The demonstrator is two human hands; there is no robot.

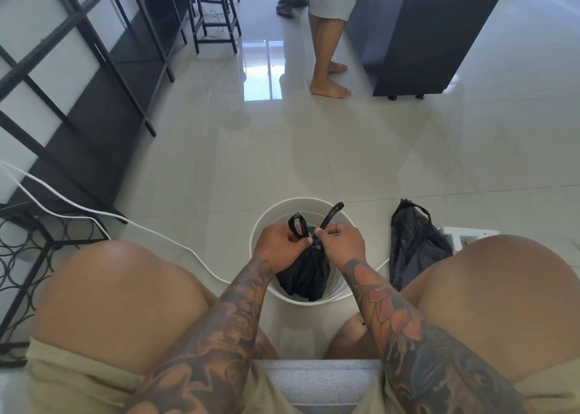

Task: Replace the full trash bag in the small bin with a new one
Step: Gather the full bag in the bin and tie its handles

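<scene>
Bright daylight, window glare on glossy floor (263, 68), wide-angle edge distortion.

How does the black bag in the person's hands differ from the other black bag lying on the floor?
The bag in the bin sits inside the white bin, bulging, its handles pinched together by the left hand and right hand. The bag on the floor lies outside the bin, limp, crumpled and untouched. Both are black plastic with loop handles.
</scene>
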